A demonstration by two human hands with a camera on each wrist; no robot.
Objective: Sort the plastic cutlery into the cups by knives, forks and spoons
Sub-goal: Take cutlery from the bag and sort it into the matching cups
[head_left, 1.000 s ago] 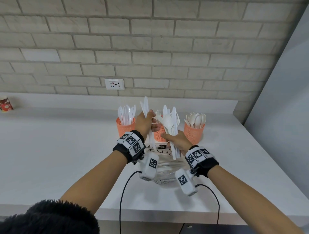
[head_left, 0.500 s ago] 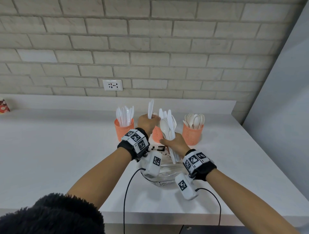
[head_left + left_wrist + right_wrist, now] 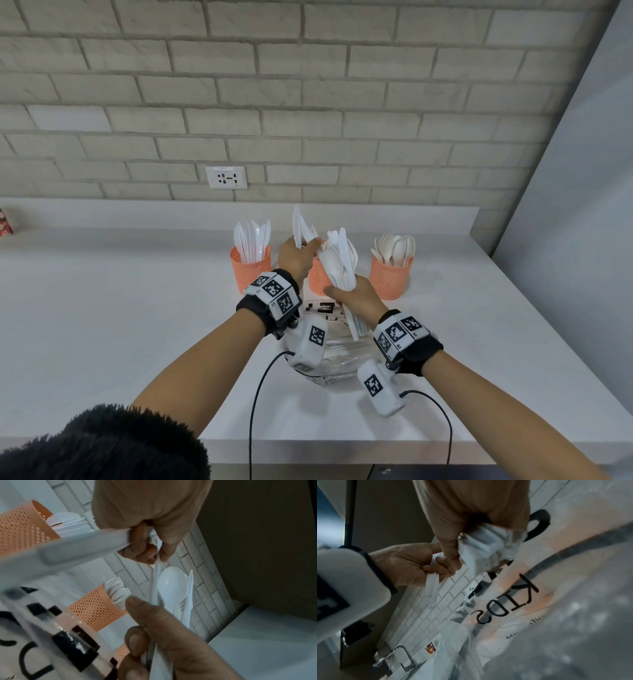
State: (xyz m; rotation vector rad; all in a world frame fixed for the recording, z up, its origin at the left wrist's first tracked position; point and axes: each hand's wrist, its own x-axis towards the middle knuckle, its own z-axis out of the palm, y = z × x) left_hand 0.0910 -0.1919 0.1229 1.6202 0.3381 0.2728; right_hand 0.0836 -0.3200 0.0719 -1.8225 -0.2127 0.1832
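Three orange mesh cups stand in a row: the left cup point(image 3: 251, 272) holds knives, the middle cup point(image 3: 318, 279) point(image 3: 96, 609) holds forks, the right cup point(image 3: 390, 279) holds spoons. My right hand point(image 3: 352, 296) point(image 3: 471, 515) grips a bundle of mixed white cutlery point(image 3: 342, 260) upright by the handles, in front of the middle cup. My left hand point(image 3: 298, 257) point(image 3: 145, 520) holds a couple of white knives point(image 3: 297, 224) point(image 3: 77, 549). Its thumb and finger also pinch a thin piece point(image 3: 157, 566) at the bundle's top, beside a spoon point(image 3: 171, 585).
A clear plastic bag point(image 3: 329, 359) point(image 3: 522, 601) with black print lies on the white counter point(image 3: 137, 325) under my wrists. The brick wall with a socket point(image 3: 226, 177) runs behind the cups. A grey panel point(image 3: 582, 240) closes the right side. Cables hang over the front edge.
My left hand, still holding knives, has shifted right so that its fingertips meet the top of the bundle. The right hand keeps the bundle in about the same place.
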